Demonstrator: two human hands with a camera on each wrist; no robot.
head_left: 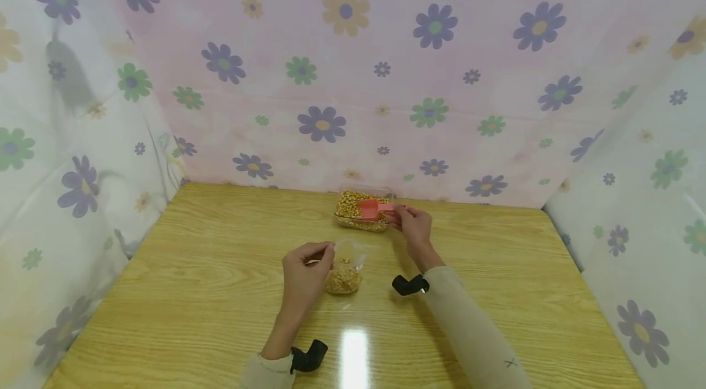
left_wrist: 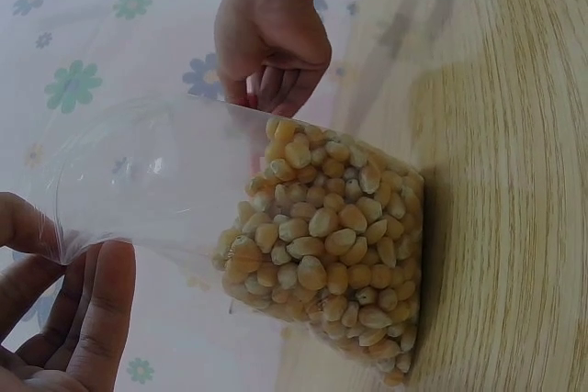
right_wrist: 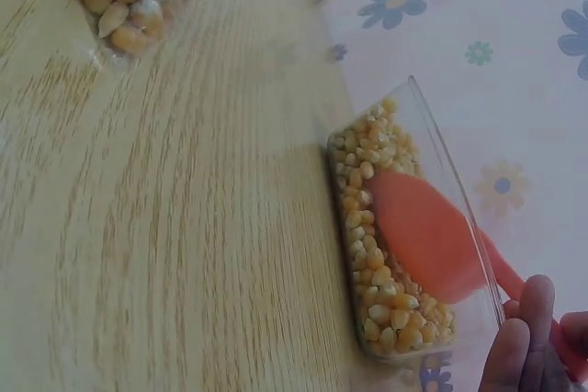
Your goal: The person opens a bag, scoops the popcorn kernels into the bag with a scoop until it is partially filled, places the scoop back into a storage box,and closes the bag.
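A clear plastic bag (left_wrist: 322, 236) partly filled with corn kernels stands on the table. My left hand (head_left: 306, 269) pinches its upper edge between thumb and fingers, and the bag's mouth gapes. Farther back is a clear rectangular container (head_left: 361, 225) of corn kernels (right_wrist: 367, 149). With my right hand (head_left: 416, 230) I grip the handle of a red scoop (right_wrist: 427, 236), at the container's right end. The scoop's bowl lies in among the kernels, seen through the clear wall in the right wrist view.
The wood-grain table (head_left: 209, 279) reaches back to a flower-patterned cloth (head_left: 380, 89), which also hangs on the left and right sides. Black wrist mounts (head_left: 410, 285) sit at both sleeve cuffs. The container stands close to the back cloth.
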